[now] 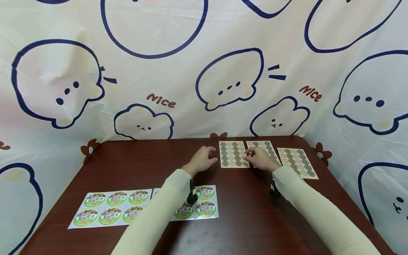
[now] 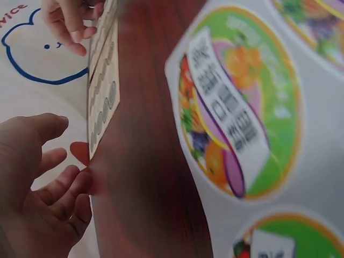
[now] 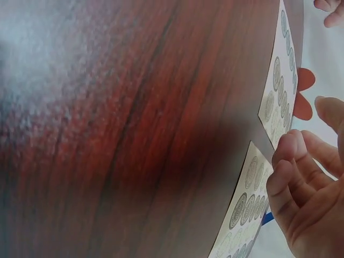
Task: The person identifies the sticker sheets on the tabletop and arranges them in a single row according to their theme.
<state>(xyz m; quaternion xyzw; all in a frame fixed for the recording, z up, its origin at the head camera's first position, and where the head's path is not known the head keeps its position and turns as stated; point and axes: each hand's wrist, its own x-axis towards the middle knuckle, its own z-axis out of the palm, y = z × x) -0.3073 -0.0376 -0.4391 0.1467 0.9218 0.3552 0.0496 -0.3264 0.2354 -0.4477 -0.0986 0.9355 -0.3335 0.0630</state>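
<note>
Beside the left edge of the leftmost beige sticker sheet [image 1: 228,154] hovers my left hand [image 1: 203,159], fingers loosely bent with nothing between them. My right hand [image 1: 259,158] is over the gap between that sheet and the middle beige sheet [image 1: 262,144], hiding part of both. In the right wrist view its fingers [image 3: 287,185] are relaxed and apart from the thumb, and no held thing shows. Round grey-brown and pale stickers cover these sheets in columns. A third beige sheet [image 1: 298,162] lies at the right, partly behind the right sleeve.
Two white sheets of round green fruit stickers lie nearer on the brown table [image 1: 242,212]; the left sheet [image 1: 105,209] shows fully at its left end, the right sheet [image 1: 208,211] is partly under my left sleeve. A patterned cloth [image 1: 185,81] hangs behind the table.
</note>
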